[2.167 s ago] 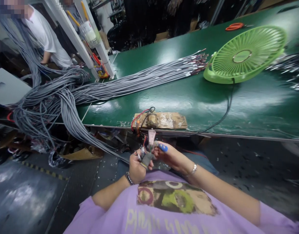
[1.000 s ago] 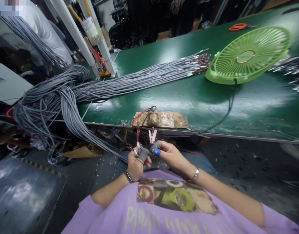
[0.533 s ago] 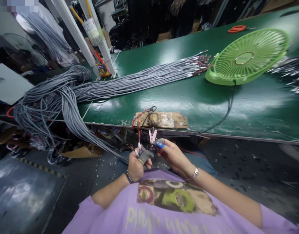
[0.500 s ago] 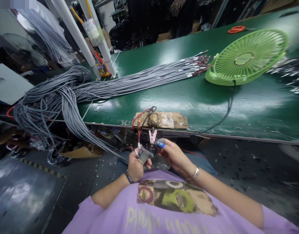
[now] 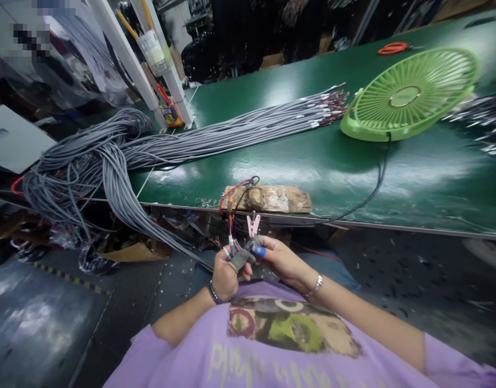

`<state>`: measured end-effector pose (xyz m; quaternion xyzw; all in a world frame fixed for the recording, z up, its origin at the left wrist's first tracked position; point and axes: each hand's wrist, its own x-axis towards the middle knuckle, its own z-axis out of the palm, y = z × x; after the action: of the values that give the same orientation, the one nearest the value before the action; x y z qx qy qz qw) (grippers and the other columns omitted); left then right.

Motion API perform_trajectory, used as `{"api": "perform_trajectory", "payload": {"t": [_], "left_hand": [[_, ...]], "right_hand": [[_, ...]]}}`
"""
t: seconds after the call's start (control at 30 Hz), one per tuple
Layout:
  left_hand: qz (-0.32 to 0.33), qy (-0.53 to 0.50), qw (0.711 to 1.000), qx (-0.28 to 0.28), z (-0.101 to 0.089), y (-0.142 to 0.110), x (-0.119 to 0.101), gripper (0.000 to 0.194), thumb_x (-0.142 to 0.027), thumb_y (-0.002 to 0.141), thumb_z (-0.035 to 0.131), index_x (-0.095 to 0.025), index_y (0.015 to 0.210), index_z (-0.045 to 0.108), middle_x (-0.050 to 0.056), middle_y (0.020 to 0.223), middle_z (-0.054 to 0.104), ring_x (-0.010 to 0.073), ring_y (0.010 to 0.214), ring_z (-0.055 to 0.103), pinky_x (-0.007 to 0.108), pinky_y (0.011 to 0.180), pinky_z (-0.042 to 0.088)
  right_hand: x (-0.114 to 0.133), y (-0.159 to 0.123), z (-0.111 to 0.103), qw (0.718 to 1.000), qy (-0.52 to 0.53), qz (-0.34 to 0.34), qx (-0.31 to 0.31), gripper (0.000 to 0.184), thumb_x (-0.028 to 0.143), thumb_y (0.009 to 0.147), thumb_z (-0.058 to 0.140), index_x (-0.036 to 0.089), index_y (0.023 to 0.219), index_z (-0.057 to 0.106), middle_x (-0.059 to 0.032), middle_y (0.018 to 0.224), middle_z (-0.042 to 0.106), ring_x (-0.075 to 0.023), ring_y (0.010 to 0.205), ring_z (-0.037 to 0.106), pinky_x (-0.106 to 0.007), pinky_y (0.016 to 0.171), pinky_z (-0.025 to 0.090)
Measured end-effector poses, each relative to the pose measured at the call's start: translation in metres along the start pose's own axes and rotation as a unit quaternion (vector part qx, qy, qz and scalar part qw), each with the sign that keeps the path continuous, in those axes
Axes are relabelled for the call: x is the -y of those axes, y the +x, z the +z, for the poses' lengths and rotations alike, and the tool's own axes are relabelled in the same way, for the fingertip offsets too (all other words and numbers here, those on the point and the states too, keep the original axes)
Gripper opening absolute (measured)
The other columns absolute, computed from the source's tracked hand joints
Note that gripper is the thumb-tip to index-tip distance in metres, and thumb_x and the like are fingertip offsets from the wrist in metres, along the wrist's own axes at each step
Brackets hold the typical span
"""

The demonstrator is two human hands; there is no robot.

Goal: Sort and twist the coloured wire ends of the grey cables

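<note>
My left hand (image 5: 226, 274) is closed on a grey cable whose stripped end (image 5: 228, 250) fans out into thin coloured wires. Grey covers wrap its thumb. My right hand (image 5: 278, 257), with blue tape on a finger, is pinched close beside those wires; what lies between its fingertips is too small to make out. Just above it a pink clip (image 5: 253, 224) points down from the table edge. An orange-banded lead with coloured wires (image 5: 230, 215) hangs beside the clip, reaching toward my left hand. Behind them a worn wooden block (image 5: 284, 199) lies on the table edge.
Grey cables (image 5: 223, 129) lie along the green table (image 5: 312, 167), with a tangled heap (image 5: 74, 156) at the left. A green fan (image 5: 409, 97), orange-handled scissors (image 5: 393, 48) and a white post (image 5: 173, 91) stand or lie farther back. A co-worker carries cables at the upper left.
My right hand has gone up to the clip and come back down to the wires at my left hand. The clip, blurred at first, now hangs still. The co-worker has shifted with the cables.
</note>
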<state>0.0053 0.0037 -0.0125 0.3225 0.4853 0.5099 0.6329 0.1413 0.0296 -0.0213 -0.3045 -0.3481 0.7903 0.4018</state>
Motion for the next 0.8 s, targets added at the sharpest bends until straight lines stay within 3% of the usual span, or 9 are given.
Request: {"api": "perform_trajectory", "payload": {"t": [0.2,0.43,0.57,0.8], "left_hand": [[-0.026,0.001,0.999,0.018,0.003,0.000,-0.005,0.047,-0.058,0.055,0.079,-0.015,0.055,0.060,0.000,0.038,0.056,0.0065,0.028,0.042,0.017,0.030,0.030],[-0.014,0.008,0.999,-0.029,0.001,-0.001,-0.001,0.048,-0.058,0.053,0.080,-0.016,0.059,0.058,-0.003,0.038,0.055,0.0068,0.028,0.043,0.017,0.030,0.032],[0.002,0.036,0.999,-0.022,-0.003,0.000,0.003,0.048,-0.060,0.057,0.078,-0.016,0.061,0.058,-0.003,0.041,0.057,0.0072,0.030,0.045,0.018,0.032,0.035],[0.014,0.060,0.998,-0.005,-0.009,0.001,0.010,0.042,-0.055,0.065,0.075,-0.017,0.066,0.059,-0.002,0.043,0.059,0.0087,0.033,0.049,0.018,0.034,0.037]], "right_hand": [[-0.003,0.001,0.009,0.998,0.063,0.020,0.018,0.038,0.048,0.067,0.078,0.021,0.076,0.053,0.0049,0.053,0.057,-0.0142,0.046,0.054,-0.029,0.053,0.037],[-0.001,0.005,0.000,0.988,0.055,-0.002,-0.145,0.037,0.045,0.061,0.081,0.019,0.071,0.057,0.0053,0.057,0.053,-0.0082,0.051,0.043,-0.023,0.051,0.035],[0.006,0.000,-0.001,0.991,0.042,0.042,-0.123,0.046,0.059,0.060,0.075,0.018,0.065,0.056,0.0026,0.057,0.052,-0.0097,0.052,0.043,-0.024,0.050,0.034],[0.012,-0.003,0.008,0.989,-0.081,0.011,-0.126,0.043,0.053,0.056,0.079,0.018,0.060,0.055,0.0062,0.049,0.047,-0.0082,0.050,0.036,-0.025,0.052,0.028]]}}
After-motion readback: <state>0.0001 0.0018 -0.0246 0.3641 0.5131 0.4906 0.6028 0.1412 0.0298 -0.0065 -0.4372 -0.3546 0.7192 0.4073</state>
